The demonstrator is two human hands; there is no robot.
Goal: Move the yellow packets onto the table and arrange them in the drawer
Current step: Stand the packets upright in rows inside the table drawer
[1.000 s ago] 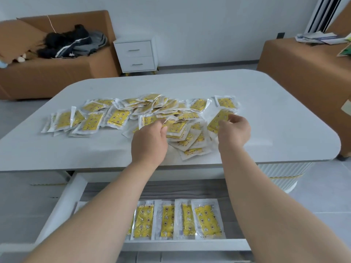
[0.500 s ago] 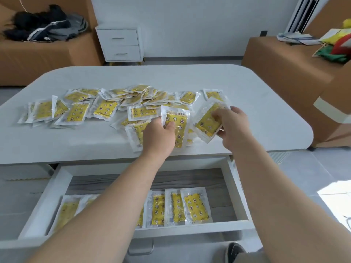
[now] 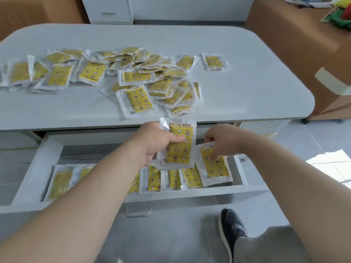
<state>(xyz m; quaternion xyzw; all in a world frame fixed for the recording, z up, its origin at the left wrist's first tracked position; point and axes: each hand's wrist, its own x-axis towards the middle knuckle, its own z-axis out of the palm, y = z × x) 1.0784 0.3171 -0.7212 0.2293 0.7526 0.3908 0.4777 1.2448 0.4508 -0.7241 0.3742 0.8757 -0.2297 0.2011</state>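
Observation:
Many yellow packets [image 3: 136, 100] in clear wrappers lie scattered across the white table [image 3: 247, 88]. Below its front edge the white drawer [image 3: 36, 168] stands pulled out, with a row of packets [image 3: 154, 178] lying along its front. My left hand [image 3: 155, 143] grips one packet [image 3: 178, 149] upright above the drawer. My right hand [image 3: 223, 142] holds a second packet [image 3: 214, 166] by its top edge, down at the drawer's right end next to the row. My left forearm hides part of the row.
A clear handle [image 3: 138, 210] sticks out of the drawer front. My dark shoe [image 3: 230, 227] stands on the grey floor below. Brown cardboard-covered furniture [image 3: 296, 35] stands to the right of the table, a white cabinet [image 3: 109, 9] behind it.
Both hands have come off the table pile, each with a packet, and dropped over the open drawer. The view has tilted downward.

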